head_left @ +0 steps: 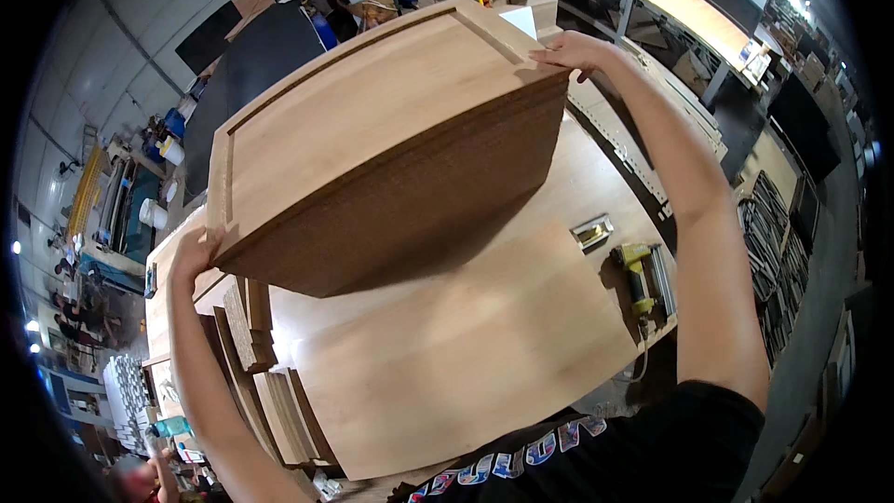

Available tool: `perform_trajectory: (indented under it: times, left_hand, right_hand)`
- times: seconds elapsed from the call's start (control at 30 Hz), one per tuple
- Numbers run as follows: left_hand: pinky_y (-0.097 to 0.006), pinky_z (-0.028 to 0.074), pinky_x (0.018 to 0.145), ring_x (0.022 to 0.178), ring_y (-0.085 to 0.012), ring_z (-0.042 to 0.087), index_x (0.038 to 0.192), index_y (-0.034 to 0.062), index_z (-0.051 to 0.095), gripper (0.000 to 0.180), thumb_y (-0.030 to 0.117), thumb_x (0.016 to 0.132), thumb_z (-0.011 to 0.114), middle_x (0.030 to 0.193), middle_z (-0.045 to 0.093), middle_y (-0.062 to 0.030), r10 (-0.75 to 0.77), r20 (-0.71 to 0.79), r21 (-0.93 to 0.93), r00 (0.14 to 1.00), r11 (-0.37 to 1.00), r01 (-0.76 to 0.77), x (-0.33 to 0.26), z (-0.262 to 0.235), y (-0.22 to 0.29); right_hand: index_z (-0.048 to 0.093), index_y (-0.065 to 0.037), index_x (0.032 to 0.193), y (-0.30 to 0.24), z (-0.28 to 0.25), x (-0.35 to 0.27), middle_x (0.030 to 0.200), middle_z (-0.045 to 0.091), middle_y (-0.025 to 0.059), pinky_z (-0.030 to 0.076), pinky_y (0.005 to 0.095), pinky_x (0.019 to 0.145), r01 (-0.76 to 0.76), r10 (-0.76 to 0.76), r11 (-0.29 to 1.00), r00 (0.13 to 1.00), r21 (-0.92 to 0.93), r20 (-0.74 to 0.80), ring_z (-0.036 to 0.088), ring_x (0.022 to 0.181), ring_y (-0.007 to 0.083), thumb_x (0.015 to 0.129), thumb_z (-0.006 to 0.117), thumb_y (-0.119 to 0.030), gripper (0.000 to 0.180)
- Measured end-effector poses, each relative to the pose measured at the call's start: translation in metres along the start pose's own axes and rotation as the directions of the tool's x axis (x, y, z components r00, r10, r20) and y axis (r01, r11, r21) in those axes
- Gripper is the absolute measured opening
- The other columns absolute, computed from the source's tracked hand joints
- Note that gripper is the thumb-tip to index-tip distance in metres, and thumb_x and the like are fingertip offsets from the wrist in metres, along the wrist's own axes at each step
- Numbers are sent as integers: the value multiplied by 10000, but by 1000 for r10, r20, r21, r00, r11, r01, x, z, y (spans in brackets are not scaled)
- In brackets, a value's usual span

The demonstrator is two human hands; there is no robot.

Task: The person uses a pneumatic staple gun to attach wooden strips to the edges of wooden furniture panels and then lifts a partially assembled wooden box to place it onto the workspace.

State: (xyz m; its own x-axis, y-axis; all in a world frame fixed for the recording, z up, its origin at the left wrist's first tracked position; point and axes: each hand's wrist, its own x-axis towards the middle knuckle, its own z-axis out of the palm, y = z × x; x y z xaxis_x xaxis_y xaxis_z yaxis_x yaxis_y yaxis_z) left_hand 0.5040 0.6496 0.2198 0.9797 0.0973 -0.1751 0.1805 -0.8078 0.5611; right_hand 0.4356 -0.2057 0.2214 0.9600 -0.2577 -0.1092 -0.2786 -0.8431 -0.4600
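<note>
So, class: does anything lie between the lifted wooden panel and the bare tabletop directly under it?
Nothing visible does. The wooden panel, held by the left hand and right hand, hangs over bare tabletop; the yellow power tool lies aside.

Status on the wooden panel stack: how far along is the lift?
Done: the panel stack is off the workbench and raised, a shadow under it. In hand: left hand grips its near-left corner, right hand its far-right corner. Left: it has not been set down anywhere; more cut boards lie at the bench's left edge, and a yellow nail gun sits untouched on the right.
</note>
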Motion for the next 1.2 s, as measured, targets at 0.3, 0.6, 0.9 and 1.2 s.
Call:
perform_trajectory:
  times: [0.3, 0.6, 0.9, 1.2]
  left_hand:
    - [-350, 570, 739, 809, -165, 703, 960, -36, 714, 91, -62, 876, 741, 867, 741, -63, 321, -136, 203, 937, 935, -290, -47, 29, -33]
    - [-345, 564, 682, 715, -167, 709, 965, -44, 823, 174, -75, 813, 743, 781, 760, -78, 307, -126, 141, 943, 947, -289, -28, 22, -50]
    - [-419, 590, 1012, 1151, -359, 772, 1321, -100, 736, 566, 401, 1067, 801, 1251, 803, -234, 175, -559, 67, 811, 984, -166, -88, 53, -178]
    - [-537, 500, 1200, 1416, -457, 631, 1545, -54, 576, 870, 471, 937, 907, 1451, 697, -292, -318, -467, 154, 825, 890, 430, -396, 276, -218]
  right_hand:
    - [811, 45, 1111, 26, 24, -53, 1061, 792, 306, 605, 487, 943, 260, -295, 940, 944, -221, -147, 776, 1056, 452, 812, 759, -9, 309]
    - [827, 68, 1049, 27, 5, -39, 826, 812, 180, 635, 428, 641, 192, -191, 980, 981, -47, 38, 787, 694, 256, 870, 821, -78, 231]
    - [704, -45, 1436, -4, 134, -101, 1352, 793, 206, 572, 493, 1082, 53, 5, 991, 898, 120, -441, 743, 1291, 388, 1011, 800, -494, 626]
    - [598, 45, 1533, 116, 310, -382, 1529, 627, 278, 466, 538, 1216, -75, 82, 996, 969, 38, -232, 564, 1434, 484, 1097, 743, -358, 611]
